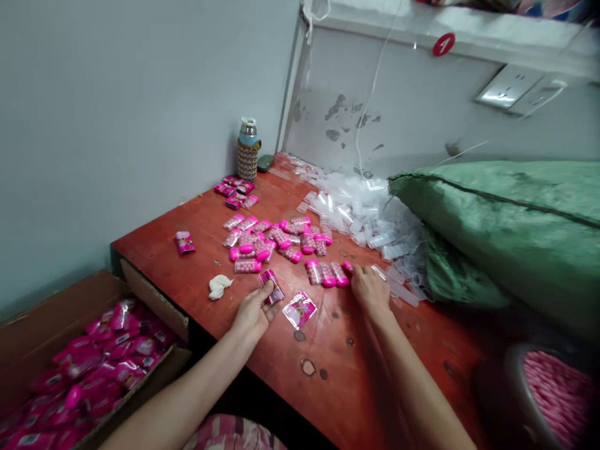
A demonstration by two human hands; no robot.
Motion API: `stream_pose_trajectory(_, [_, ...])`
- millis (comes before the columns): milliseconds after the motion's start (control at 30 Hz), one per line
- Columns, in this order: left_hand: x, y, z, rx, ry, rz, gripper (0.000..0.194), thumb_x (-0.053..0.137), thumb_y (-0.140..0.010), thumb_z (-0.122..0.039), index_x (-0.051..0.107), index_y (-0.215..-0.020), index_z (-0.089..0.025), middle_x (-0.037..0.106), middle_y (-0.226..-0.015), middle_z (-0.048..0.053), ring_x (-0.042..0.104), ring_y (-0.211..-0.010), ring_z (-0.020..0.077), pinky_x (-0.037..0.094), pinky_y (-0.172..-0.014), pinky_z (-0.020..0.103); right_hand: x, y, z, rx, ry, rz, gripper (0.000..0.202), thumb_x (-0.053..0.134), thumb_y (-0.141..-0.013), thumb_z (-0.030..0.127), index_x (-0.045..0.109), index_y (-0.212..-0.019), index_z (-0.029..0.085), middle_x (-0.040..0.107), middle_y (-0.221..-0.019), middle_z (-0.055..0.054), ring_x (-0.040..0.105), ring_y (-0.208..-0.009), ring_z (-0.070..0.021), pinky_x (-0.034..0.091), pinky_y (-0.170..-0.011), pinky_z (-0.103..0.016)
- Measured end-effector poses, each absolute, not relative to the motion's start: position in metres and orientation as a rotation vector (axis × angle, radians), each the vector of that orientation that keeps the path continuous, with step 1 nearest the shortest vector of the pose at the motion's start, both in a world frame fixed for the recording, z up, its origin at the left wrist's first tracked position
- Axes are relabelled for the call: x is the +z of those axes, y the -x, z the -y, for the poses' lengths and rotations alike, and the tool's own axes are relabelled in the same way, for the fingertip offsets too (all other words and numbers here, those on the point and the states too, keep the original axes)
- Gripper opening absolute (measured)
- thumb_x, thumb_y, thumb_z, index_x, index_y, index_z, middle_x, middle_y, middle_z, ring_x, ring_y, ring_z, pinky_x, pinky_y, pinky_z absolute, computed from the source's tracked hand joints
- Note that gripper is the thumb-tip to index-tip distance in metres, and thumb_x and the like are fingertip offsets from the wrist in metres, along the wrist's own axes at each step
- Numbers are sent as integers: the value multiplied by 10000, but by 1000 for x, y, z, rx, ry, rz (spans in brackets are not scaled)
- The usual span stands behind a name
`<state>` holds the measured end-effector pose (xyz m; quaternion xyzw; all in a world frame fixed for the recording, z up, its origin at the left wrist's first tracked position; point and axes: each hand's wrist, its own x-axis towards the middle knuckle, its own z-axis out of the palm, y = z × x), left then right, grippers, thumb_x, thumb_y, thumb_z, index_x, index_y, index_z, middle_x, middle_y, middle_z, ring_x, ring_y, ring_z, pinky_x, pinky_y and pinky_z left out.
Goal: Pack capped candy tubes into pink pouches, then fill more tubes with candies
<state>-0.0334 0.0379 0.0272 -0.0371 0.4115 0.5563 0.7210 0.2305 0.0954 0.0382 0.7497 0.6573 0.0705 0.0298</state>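
Observation:
My left hand (254, 312) pinches a small printed pink sachet (272, 287) between thumb and fingers, just above the red tabletop. Right of it a flat pink and white sachet (300, 309) lies on the wood. With its fingers closed, my right hand (371, 289) is on a small pink-capped tube (347, 267); most of this tube is hidden by the fingers. Beside it stretches a short row of clear tubes (327, 274) with pink caps and pink beads inside. Behind both hands lies a loose cluster of similar filled tubes (269, 240).
A heap of clear empty tubes (360, 212) and a green sack (506, 225) occupy the right. A cardboard box (154, 303) of pink sachets stands lower left, a tub (509, 369) of pink beads lower right. A flask (247, 153) stands at the back; crumpled white material (219, 286) lies near my left hand.

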Motion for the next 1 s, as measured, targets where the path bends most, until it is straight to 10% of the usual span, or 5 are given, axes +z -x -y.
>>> stream_pose_trajectory(333, [35,19,-37,1241,114,-906,86,633,-709,-133,560,-755,-136,632,-643,22,620,-533,134,542,-506,265,36,-236,-48,-278,-2715,-2032,332,406,-804,451,564,-871,166,594,-799,-95,572,-739,-222,389,-595,-285])
stream_pose_trajectory(600, [37,5,-40,1179,113,-914,76,616,-730,-166,558,-768,-135,626,-614,30,621,-522,148,533,-492,267,45,-131,39,-2074,-2717,-2202,290,410,-806,489,501,-793,214,531,-552,24,455,-404,-120,345,-384,-228])
stream_pose_trajectory(1000, [40,-5,-24,1104,38,-814,109,634,-715,-209,575,-701,-118,610,-566,26,579,-455,121,492,-459,228,31,-87,49,-2072,-2803,-2165,303,379,-837,467,509,-848,192,482,-518,50,443,-391,-89,342,-370,-192])
